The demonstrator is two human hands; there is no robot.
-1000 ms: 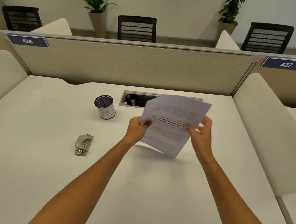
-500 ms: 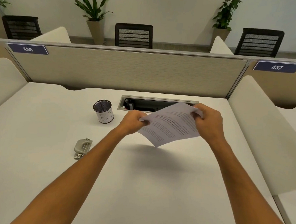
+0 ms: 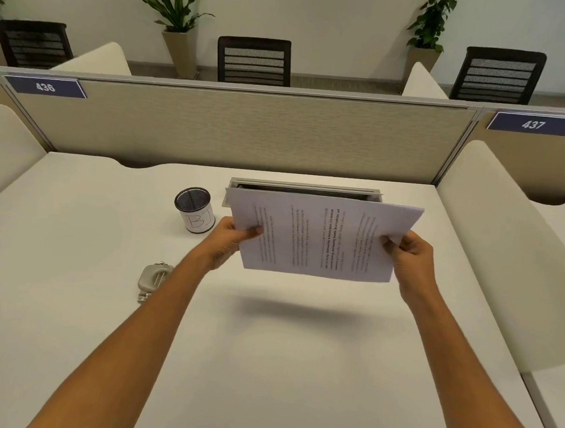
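A thin stack of printed white sheets (image 3: 319, 239) hangs above the white desk (image 3: 265, 361), turned sideways so the text lines run up and down. My left hand (image 3: 228, 243) pinches its left edge with the thumb on top. My right hand (image 3: 410, 258) grips its right edge in the same way. The sheets cast a shadow on the desk below them.
A black mesh pen cup (image 3: 195, 213) labelled "B1" stands left of the sheets. A grey hole punch (image 3: 153, 280) lies near my left forearm. A cable tray slot (image 3: 304, 187) sits behind the paper. A beige partition (image 3: 240, 128) and cream side dividers (image 3: 504, 244) enclose the desk.
The sheets have turned from a tilted diamond to a level sideways position. My hands have moved apart to opposite edges, and the paper now faces me more squarely.
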